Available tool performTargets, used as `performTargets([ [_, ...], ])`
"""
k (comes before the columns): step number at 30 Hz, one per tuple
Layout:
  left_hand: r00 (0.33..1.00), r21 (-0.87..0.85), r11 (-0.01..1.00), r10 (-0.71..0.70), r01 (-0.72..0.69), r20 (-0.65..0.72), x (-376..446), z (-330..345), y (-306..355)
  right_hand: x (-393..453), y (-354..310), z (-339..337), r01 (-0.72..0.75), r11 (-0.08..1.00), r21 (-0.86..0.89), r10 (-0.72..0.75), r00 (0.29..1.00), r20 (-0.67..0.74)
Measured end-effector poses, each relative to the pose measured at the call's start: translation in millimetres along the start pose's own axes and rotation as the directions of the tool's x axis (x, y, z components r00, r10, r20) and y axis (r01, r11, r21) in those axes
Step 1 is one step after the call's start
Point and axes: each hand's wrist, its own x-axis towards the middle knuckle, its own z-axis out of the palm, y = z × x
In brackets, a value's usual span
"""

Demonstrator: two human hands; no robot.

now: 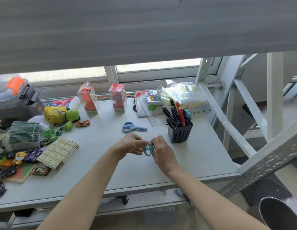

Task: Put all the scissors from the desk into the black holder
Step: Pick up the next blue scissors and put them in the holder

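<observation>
Both my hands meet over the middle of the grey desk [186,163] around a small teal pair of scissors [148,150]. My left hand [131,144] pinches its far end, and my right hand [161,149] grips the handle loops. A blue pair of scissors [132,127] lies flat on the desk just beyond my hands, blades pointing right. The black holder [179,133] stands upright to the right, with several black, red and teal scissors [176,114] stuck in it, handles up.
Toy cars, a stack of boxes [58,152], a yellow pouch and a green toy crowd the desk's left side. Two clear boxed toys [117,97] and a bag of packets [182,95] stand at the back. A white metal frame [244,113] borders the right.
</observation>
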Motion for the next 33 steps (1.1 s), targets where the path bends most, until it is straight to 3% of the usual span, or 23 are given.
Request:
performTargets([
  [3,0.997,-0.033,0.997,0.067,-0.066,0.039,0,11,17,-17,9,-18,-0.025,0.989,0.144,0.045,0.990,-0.135],
  [7,0.986,0.071,0.984,0.165,-0.164,-0.009,7,34,34,-38,16,-48,-0.074,0.942,0.327,0.181,0.934,-0.308],
  [13,0.966,0.074,0.965,0.256,-0.253,-0.030,26,61,47,-28,37,-110,-0.133,0.871,0.473,0.402,0.748,-0.528],
  [16,0.951,0.092,0.949,0.306,-0.301,-0.038,32,71,56,1,53,-134,-0.147,0.834,0.532,0.480,0.668,-0.568],
  [18,0.945,0.087,0.943,0.326,-0.322,-0.039,31,76,61,20,61,-143,-0.187,0.821,0.540,0.506,0.677,-0.534],
  [24,0.946,0.053,0.947,0.320,-0.318,-0.052,34,82,66,49,57,-147,-0.193,0.863,0.468,0.408,0.812,-0.417],
  [33,0.944,0.075,0.944,0.325,-0.320,-0.062,34,83,67,53,55,-148,-0.104,0.990,0.096,0.136,0.883,-0.449],
])
